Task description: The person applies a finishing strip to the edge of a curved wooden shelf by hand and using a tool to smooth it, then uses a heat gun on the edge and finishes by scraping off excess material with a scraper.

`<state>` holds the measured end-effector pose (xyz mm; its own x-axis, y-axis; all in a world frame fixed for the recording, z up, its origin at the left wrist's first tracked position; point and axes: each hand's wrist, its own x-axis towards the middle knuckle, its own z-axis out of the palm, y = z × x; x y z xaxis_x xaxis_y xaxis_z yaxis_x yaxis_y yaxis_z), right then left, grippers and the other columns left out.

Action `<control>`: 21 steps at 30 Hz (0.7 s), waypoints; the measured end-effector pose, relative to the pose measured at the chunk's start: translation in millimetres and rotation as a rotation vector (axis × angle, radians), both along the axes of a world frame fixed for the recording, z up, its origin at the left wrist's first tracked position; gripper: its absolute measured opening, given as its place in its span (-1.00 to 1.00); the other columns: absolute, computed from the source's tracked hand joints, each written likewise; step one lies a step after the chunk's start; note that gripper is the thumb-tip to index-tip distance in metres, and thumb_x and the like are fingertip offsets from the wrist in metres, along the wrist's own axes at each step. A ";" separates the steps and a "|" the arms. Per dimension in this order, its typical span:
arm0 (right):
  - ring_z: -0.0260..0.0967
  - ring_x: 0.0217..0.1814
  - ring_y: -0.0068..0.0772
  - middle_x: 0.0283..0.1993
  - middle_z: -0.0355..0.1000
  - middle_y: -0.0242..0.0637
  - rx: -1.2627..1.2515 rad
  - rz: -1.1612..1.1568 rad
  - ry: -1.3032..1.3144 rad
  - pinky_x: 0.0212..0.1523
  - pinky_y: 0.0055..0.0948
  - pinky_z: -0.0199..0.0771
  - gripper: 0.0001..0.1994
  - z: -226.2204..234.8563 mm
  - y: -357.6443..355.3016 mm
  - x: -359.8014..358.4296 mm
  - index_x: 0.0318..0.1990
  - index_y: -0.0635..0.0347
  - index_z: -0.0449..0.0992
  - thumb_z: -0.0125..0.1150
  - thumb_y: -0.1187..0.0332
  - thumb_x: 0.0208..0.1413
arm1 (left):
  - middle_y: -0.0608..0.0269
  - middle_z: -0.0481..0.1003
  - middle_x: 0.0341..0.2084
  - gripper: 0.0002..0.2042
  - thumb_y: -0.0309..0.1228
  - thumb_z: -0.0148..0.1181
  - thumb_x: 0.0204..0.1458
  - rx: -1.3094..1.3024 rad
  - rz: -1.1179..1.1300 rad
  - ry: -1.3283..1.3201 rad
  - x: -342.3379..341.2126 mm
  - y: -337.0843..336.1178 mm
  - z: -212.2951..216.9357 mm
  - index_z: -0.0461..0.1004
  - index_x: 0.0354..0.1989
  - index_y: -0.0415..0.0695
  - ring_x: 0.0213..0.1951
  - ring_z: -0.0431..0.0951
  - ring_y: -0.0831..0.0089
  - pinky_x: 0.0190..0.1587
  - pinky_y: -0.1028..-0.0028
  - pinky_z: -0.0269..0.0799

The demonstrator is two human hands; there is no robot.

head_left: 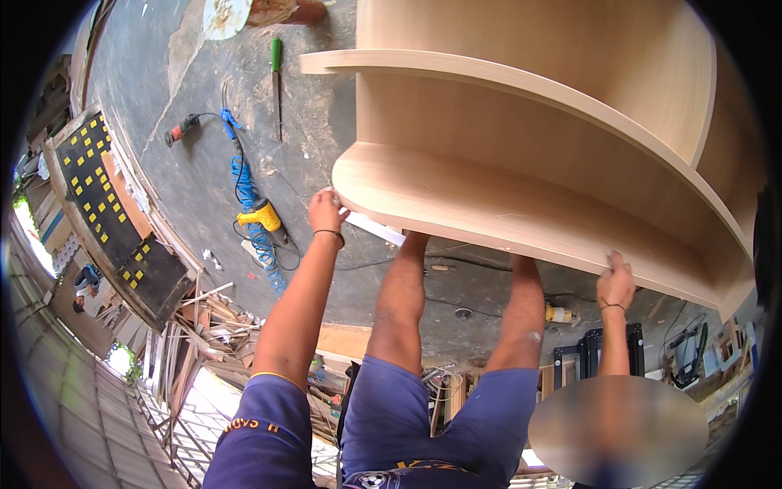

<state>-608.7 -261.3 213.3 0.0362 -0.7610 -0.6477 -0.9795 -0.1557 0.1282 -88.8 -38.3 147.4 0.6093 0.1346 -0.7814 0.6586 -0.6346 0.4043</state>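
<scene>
A large light-wood shelf unit (489, 191) with curved shelves fills the upper right. My left hand (327, 213) is closed at the rounded left corner of its nearest board, fingertips against the edge. A white strip (376, 230) runs from beside that hand toward my leg; whether the fingers touch it, I cannot tell. Farther right along the same board, my right hand (616, 284) grips the front edge with bent fingers. The undersides of both grips are hidden.
A green-handled tool (276, 61), a red-and-black power tool (181, 129), a yellow power tool (261, 217) and a blue coiled hose (259, 244) lie on the grey floor (314, 159). Scrap wood (208, 322) is piled lower left. My feet are hidden beneath the board.
</scene>
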 end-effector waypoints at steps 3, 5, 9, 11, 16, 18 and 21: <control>0.44 -0.12 0.14 -0.13 0.43 0.06 0.082 -0.001 0.021 -0.14 0.00 0.47 -0.61 7.1 28.2 115.7 0.05 -0.03 0.47 0.06 0.42 -0.01 | 0.26 0.37 -0.14 -0.67 -0.27 -0.01 0.17 -0.003 0.139 0.120 13.0 -2.4 -2.7 0.31 0.03 -0.17 -0.15 0.48 0.29 -0.14 0.27 0.46; 0.44 -0.02 0.06 -0.04 0.45 0.02 0.205 -0.033 0.004 -0.06 -0.03 0.49 -0.54 16.9 45.8 204.4 0.07 0.00 0.46 0.12 0.40 -0.08 | 0.23 0.40 -0.12 -0.65 -0.24 -0.05 0.20 -0.050 0.140 0.209 15.2 -2.9 -7.3 0.26 0.07 -0.19 -0.13 0.48 0.30 -0.10 0.27 0.45; 0.43 -0.05 0.08 -0.10 0.47 0.01 0.303 -0.038 -0.342 -0.03 -0.05 0.46 -0.58 10.3 96.2 343.8 0.00 0.08 0.51 0.08 0.43 -0.12 | 0.13 0.42 -0.09 -0.63 -0.20 -0.05 0.21 -0.087 0.223 0.296 3.7 -29.6 -9.1 0.27 0.05 -0.22 -0.10 0.48 0.23 -0.07 0.22 0.43; 0.41 -0.09 0.13 -0.12 0.44 0.07 0.418 -0.060 -0.557 -0.07 -0.04 0.44 -0.65 10.0 109.2 375.0 -0.06 0.09 0.52 0.06 0.43 -0.07 | 0.07 0.42 -0.10 -0.62 -0.22 -0.04 0.18 0.091 0.079 0.056 -7.2 -12.1 -47.2 0.27 0.03 -0.26 -0.10 0.47 0.20 -0.09 0.20 0.43; 0.46 -0.21 -0.09 -0.28 0.48 -0.04 0.060 -0.373 -0.702 -0.15 -0.25 0.45 -0.69 -13.2 66.2 252.6 -0.04 0.20 0.51 0.07 0.49 0.02 | -0.07 0.47 -0.22 -0.73 -0.36 -0.07 0.14 0.162 -0.023 -0.104 -11.0 13.4 -90.4 0.36 -0.13 -0.35 -0.21 0.49 0.18 -0.16 0.17 0.41; 0.43 -0.07 -0.01 -0.13 0.46 -0.02 0.087 -0.535 -0.478 -0.03 -0.23 0.42 -0.69 -17.1 26.1 148.8 -0.03 0.17 0.52 0.08 0.45 0.03 | -0.01 0.49 -0.36 -0.71 -0.35 -0.11 0.08 0.218 -0.026 -0.158 -12.8 -12.2 -61.9 0.41 -0.26 -0.37 -0.36 0.49 0.23 -0.27 0.19 0.41; 0.45 -0.08 0.04 -0.12 0.50 0.02 0.032 -0.390 -0.058 -0.04 -0.20 0.43 -0.68 -4.4 -27.9 16.5 -0.04 0.12 0.53 0.06 0.43 0.01 | -0.01 0.52 -0.32 -0.67 -0.36 -0.11 0.02 0.173 -0.019 -0.143 -6.3 -11.2 -55.0 0.47 -0.21 -0.38 -0.35 0.52 0.24 -0.27 0.22 0.42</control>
<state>-592.2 -289.3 208.9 -0.2145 -0.7042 -0.6768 -0.9713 0.2267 0.0720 -95.1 -49.5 92.4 0.7162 0.2461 -0.6530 0.5893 -0.7145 0.3771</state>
